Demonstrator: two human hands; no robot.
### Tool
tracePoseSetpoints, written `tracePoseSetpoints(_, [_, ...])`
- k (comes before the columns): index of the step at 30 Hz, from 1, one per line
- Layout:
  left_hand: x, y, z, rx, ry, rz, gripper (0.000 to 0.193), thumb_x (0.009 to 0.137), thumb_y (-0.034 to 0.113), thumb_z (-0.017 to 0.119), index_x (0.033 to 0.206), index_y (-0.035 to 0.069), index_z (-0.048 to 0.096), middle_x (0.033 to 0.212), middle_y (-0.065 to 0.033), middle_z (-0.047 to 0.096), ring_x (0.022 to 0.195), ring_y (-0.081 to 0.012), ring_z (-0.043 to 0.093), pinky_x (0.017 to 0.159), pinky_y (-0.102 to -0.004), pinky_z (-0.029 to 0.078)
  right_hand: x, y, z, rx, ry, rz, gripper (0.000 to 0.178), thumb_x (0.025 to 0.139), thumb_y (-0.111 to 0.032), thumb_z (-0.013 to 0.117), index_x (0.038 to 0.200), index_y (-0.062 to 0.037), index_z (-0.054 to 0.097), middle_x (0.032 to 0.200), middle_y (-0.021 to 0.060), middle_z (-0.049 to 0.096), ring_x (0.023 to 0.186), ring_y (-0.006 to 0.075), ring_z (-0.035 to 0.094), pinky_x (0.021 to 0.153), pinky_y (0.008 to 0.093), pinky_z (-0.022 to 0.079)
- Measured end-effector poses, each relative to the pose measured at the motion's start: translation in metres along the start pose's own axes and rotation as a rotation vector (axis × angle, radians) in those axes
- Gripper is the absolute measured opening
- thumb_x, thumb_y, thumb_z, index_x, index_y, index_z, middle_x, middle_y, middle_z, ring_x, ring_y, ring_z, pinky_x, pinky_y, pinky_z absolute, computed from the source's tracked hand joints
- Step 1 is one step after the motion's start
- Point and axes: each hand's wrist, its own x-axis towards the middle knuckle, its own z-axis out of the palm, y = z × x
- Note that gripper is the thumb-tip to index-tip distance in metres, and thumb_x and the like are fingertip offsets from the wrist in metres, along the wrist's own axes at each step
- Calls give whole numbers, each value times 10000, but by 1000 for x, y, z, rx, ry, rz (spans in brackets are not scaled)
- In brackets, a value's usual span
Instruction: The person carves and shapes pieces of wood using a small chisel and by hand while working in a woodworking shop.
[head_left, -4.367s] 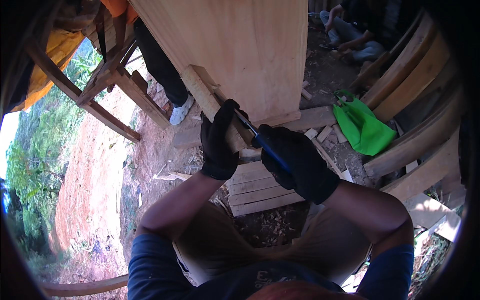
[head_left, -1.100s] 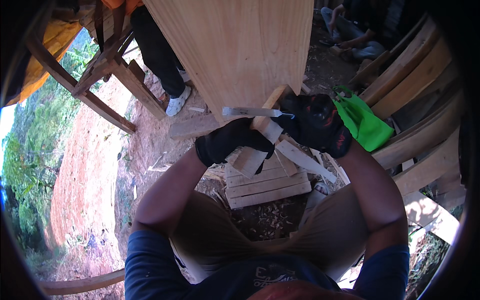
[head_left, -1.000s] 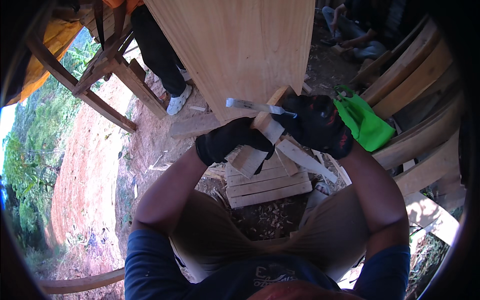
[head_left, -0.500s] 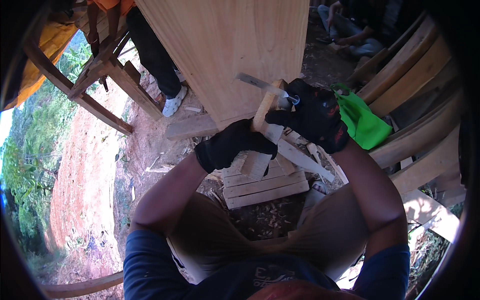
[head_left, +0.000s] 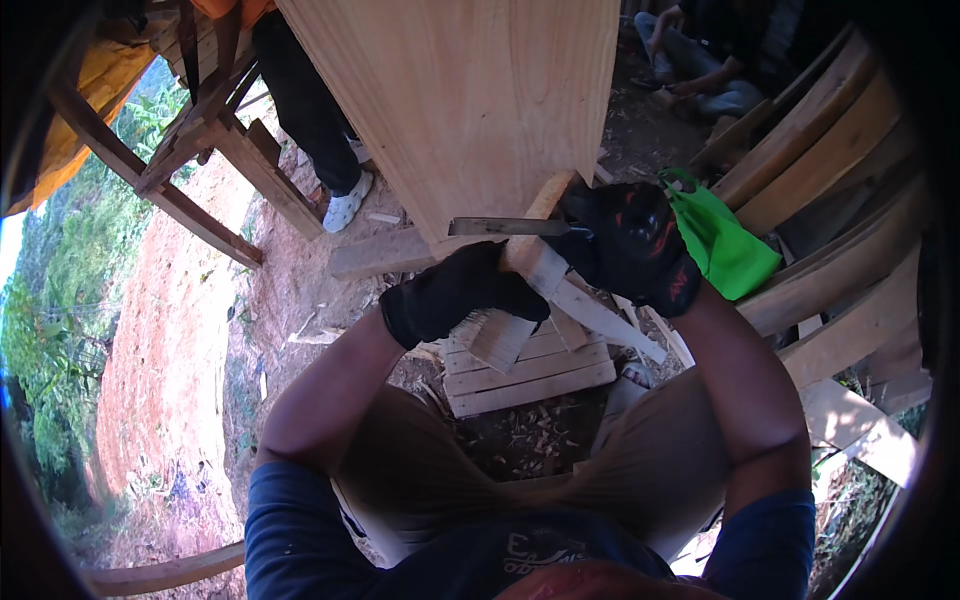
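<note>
Black gloves cover both my hands. My left hand [head_left: 465,293] is closed around a narrow piece of wood [head_left: 543,203], held tilted over a small slatted wooden stand [head_left: 528,381]. My right hand [head_left: 635,245] is closed on a tool with a flat metal blade [head_left: 508,227]; its handle is hidden in the glove. Across the wood lies the blade, pointing left just above my left hand. Pale wood lengths [head_left: 603,318] rest on the stand, partly hidden behind my hands.
A wide wooden board [head_left: 460,110] stands just ahead. To the right are a green cloth bag [head_left: 725,245] and stacked curved timbers [head_left: 850,250]. Someone stands far left beside a wooden frame [head_left: 205,135]; another person sits far right. Wood shavings [head_left: 545,440] litter the ground.
The blade has come down along the wood toward my left hand and turned nearly level. My right hand has shifted slightly down, and my left hand a little to the left.
</note>
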Motion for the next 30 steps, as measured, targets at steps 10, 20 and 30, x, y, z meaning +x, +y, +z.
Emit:
tracePoseSetpoints(10, [-10, 12, -17, 137, -96, -73, 547, 783, 55, 842, 1289, -29, 653, 989, -94, 726, 892, -194, 718, 819, -330, 589, -6, -12, -11, 128, -28, 43, 293, 953, -377, 741, 1010, -96, 683, 794, 75, 663, 717, 274, 695, 667, 421, 559])
tracePoseSetpoints(20, [6, -15, -15, 78, 27, -40, 611, 805, 69, 876, 1352, -19, 619, 1139, -93, 722, 1018, -172, 703, 936, -344, 582, -1, -8, -5, 179, -41, 150, 438, 845, -420, 867, 1140, -115, 761, 907, 92, 754, 756, 296, 725, 668, 407, 560])
tracePoseSetpoints(30, [-3, -17, -10, -215, -93, -34, 562, 917, 6, 789, 1419, -79, 550, 1161, -179, 740, 1115, -231, 736, 1032, -410, 613, -1, 8, -14, -27, -182, 33, 301, 916, -384, 775, 1032, -125, 676, 883, 62, 724, 759, 257, 722, 630, 390, 553])
